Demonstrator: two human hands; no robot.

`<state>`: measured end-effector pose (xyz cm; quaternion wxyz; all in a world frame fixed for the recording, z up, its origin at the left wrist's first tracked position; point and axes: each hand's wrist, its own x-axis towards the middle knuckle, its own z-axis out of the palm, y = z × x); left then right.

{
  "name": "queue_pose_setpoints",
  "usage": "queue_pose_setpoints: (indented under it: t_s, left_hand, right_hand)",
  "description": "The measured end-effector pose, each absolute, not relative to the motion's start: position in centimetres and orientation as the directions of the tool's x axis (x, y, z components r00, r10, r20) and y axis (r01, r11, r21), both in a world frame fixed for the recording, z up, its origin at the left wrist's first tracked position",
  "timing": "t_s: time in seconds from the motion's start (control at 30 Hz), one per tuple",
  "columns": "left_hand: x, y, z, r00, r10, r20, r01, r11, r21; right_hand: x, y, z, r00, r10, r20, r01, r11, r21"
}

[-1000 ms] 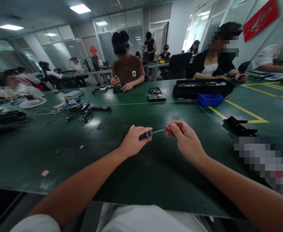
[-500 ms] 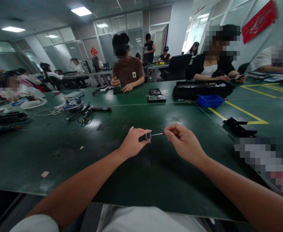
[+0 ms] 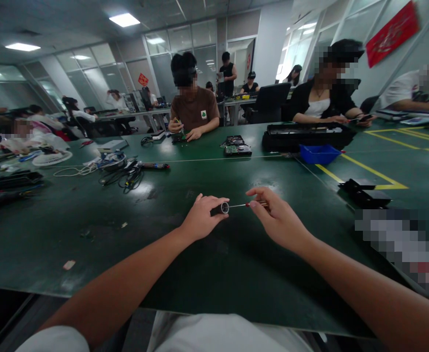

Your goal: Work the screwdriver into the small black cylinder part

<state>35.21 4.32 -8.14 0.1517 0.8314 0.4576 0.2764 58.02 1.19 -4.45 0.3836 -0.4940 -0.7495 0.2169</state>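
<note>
Near the middle of the green table, my left hand (image 3: pixel 204 216) grips a short black cylinder (image 3: pixel 221 209) between thumb and fingers. Its round, light-rimmed end faces me. My right hand (image 3: pixel 278 215) holds a screwdriver (image 3: pixel 248 205) with a thin metal shaft and a reddish handle, mostly hidden by the fingers. The shaft points left and its tip is at the cylinder's rim; whether it goes inside cannot be made out. The right index finger is raised off the handle.
The green table (image 3: pixel 185 274) carries tangled cables (image 3: pixel 130 173) at left, circuit parts (image 3: pixel 237 146) ahead, a long black casing (image 3: pixel 306 137), a blue tray (image 3: pixel 319 154) and black parts (image 3: pixel 364 193) at right. Across the table, a person in brown (image 3: pixel 196 105) handles a small board.
My right index finger has lifted and straightened away from the screwdriver. The screwdriver has tilted to lie more level. My left hand has stayed almost still.
</note>
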Motion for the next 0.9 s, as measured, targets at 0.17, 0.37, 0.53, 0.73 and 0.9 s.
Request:
queue_pose_setpoints:
  t_s: [0.17,0.37,0.53,0.73,0.9]
  left_hand:
    - [35.41,4.2,-8.14,0.437,0.846,0.307,0.674,-0.533,0.511]
    - [35.3,4.3,-8.12,0.428,0.849,0.311,0.671,-0.528,0.52]
    - [35.26,4.38,-8.16,0.414,0.854,0.315,0.676,-0.52,0.522]
    - [35.23,4.41,-8.32,0.415,0.856,0.307,0.659,-0.516,0.548]
    - [35.16,4.44,-8.34,0.411,0.859,0.305,0.662,-0.511,0.548]
  right_hand:
    - [58.12,1.28,-4.49,-0.151,0.939,0.31,0.598,0.336,-0.727]
    - [58.04,1.34,-4.8,-0.171,0.928,0.331,0.547,0.369,-0.751]
    - [58.1,1.5,-4.81,-0.142,0.948,0.283,0.536,0.314,-0.784]
    - [58.17,1.64,-5.22,-0.125,0.945,0.303,0.508,0.324,-0.798]
    - [58.04,1.7,-5.39,-0.124,0.95,0.285,0.493,0.308,-0.814]
